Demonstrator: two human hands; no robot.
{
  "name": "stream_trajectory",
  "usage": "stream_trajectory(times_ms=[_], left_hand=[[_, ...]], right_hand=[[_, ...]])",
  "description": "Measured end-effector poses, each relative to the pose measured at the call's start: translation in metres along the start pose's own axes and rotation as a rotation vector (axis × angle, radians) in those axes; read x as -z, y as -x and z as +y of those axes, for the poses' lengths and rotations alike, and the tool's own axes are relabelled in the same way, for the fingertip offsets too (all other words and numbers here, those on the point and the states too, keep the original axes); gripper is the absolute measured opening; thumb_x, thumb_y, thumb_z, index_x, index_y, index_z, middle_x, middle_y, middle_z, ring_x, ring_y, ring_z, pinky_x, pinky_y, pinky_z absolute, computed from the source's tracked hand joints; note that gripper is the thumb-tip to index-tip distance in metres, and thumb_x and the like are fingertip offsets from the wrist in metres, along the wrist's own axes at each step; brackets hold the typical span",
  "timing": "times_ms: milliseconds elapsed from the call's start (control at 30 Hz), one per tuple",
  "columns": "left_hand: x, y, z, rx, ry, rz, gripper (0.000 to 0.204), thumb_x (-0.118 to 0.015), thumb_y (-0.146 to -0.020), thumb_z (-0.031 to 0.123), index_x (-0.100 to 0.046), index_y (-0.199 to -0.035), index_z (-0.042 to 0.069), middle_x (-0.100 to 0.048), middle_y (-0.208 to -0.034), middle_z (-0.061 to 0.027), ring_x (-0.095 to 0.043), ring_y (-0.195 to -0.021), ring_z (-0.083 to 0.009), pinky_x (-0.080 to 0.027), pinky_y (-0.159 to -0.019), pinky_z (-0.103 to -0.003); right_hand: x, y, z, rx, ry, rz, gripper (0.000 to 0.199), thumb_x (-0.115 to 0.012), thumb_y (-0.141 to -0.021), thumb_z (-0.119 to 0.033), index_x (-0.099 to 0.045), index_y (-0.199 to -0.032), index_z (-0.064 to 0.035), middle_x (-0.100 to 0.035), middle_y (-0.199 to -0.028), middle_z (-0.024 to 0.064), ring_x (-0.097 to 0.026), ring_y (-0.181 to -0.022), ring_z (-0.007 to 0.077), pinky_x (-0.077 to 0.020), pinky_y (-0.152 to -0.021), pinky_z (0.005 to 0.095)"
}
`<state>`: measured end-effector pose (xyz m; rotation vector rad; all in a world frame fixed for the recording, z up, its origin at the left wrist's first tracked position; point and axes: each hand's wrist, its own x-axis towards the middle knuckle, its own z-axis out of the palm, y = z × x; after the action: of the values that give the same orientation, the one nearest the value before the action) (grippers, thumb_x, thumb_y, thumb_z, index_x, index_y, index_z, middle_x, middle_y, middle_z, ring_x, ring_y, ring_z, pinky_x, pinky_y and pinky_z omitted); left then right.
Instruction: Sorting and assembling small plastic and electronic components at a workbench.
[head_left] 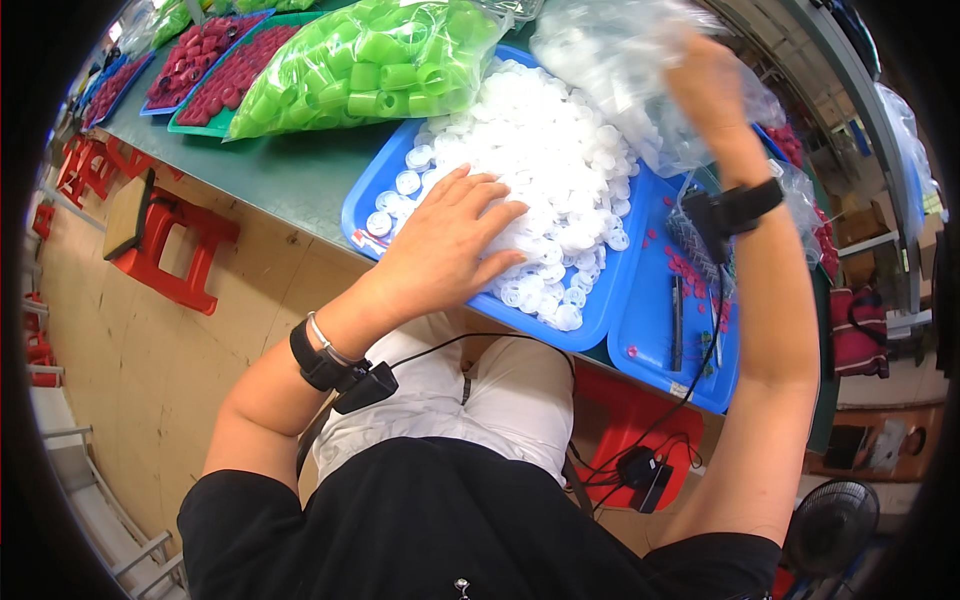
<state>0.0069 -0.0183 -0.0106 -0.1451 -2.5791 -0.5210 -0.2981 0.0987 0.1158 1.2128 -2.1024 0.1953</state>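
Note:
My left hand (pixel 450 240) lies with spread fingers over the left part of a heap of small round white translucent plastic pieces (pixel 540 150). The heap fills a blue tray (pixel 612 285). Up at the far right, my right hand (pixel 705 85) grips a clear plastic bag (pixel 620 80); hand and bag are smeared by motion. The bag hangs over the tray's far right corner, and its contents cannot be made out. Each wrist wears a black strap with a small device.
Beyond the heap lies a clear bag of green plastic rings (pixel 380 75). Trays of dark red pieces (pixel 240 80) stand at the far left. A second blue tray (pixel 640 340) at right holds red bits and thin tools. A black cable (pixel 500 336) crosses my lap. Red stools (pixel 180 245) stand left.

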Motion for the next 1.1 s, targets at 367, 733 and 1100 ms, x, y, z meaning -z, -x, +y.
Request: stream_trajectory(times_ms=[367,733,1100], left_hand=[[-0.001,-0.006,-0.001,-0.025,0.031,0.011,0.042,-0.069,-0.082,0.026,-0.059,-0.118,0.007,-0.055,-0.122,-0.0159,-0.048,-0.123,-0.034,-0.031,-0.111,-0.049],[-0.007,0.001,-0.009,-0.051,0.127,0.123,0.042,-0.074,-0.078,0.019,-0.06,-0.115,0.006,-0.057,-0.119,-0.0155,-0.05,-0.12,-0.0343,-0.036,-0.107,-0.047],[0.011,0.0,-0.013,-0.202,0.085,-0.074,0.047,-0.077,-0.071,0.022,-0.063,-0.116,0.015,-0.049,-0.131,-0.0123,-0.046,-0.118,-0.0331,-0.036,-0.098,-0.047]], right_hand=[[-0.016,0.08,0.278,-0.979,-0.488,0.252,0.031,-0.067,-0.085,-0.022,-0.066,-0.108,-0.0011,-0.068,-0.09,0.0099,-0.061,-0.064,0.016,-0.0441,-0.052,0.0317],[0.037,0.07,0.119,-0.905,-0.799,0.043,0.059,-0.073,-0.082,-0.017,-0.049,-0.132,0.0029,-0.05,-0.134,0.0165,-0.053,-0.117,0.0247,-0.0431,-0.097,0.0343],[0.069,0.156,-0.115,0.382,-0.385,-0.361,0.053,-0.073,-0.077,-0.027,-0.057,-0.126,-0.0123,-0.048,-0.139,0.0104,-0.038,-0.133,0.0353,-0.0332,-0.105,0.05]])
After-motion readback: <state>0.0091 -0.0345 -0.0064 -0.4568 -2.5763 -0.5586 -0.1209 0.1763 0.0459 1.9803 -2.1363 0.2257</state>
